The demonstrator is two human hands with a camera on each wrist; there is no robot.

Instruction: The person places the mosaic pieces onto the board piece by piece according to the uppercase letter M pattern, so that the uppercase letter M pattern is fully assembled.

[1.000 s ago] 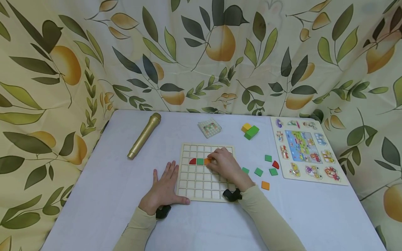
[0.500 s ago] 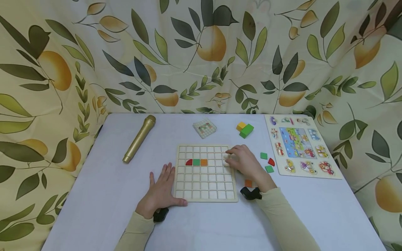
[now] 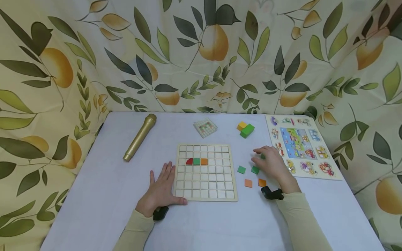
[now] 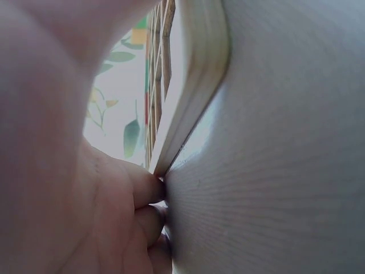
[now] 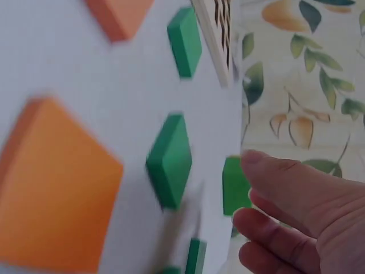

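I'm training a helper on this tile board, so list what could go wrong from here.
1. The right hand hovers over close-packed green tiles; its fingers may knock neighbours or take the wrong colour.
2. The left hand only rests against the board edge; a push could slide it and perhaps unseat the three placed tiles.

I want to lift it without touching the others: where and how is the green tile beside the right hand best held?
Pinch the green tile by two opposite edges, coming from above. It lies flat and thin on the table, apart from the orange tiles, so probably only its edges offer a hold.
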